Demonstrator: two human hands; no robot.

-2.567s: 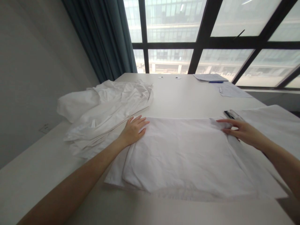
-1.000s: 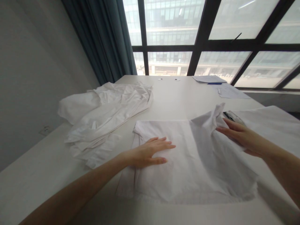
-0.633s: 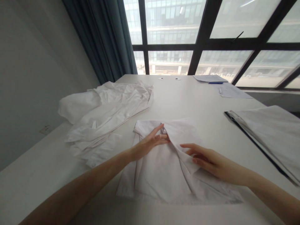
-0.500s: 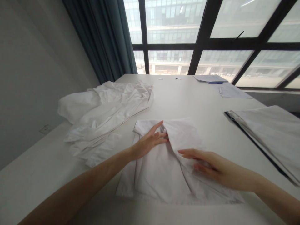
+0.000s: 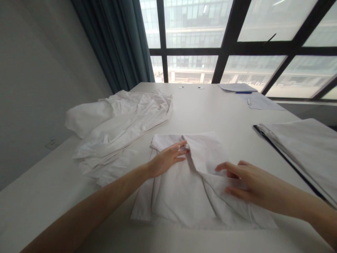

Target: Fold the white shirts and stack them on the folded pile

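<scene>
A folded white cloth garment (image 5: 181, 196) lies in front of me on the table, its wide hem toward me. A slit or overlapping edge runs down its middle. My left hand (image 5: 168, 158) rests on its upper part, fingers stretched out to the top of that slit. Over the garment's right half, my right hand (image 5: 239, 179) is open, with its fingers slightly bent and spread. Whether its fingertips touch the cloth I cannot tell.
A loose heap of white cloth (image 5: 126, 119) lies at the left. On the right is a folded white cloth (image 5: 308, 147) with a dark edge. Papers (image 5: 237, 87) and a blue pen (image 5: 243, 92) lie on the white table (image 5: 200, 109) at the back, near the window.
My right hand has moved a little to the right, its fingers spreading. My left index finger has come down toward the slit's edge. The garment has barely shifted.
</scene>
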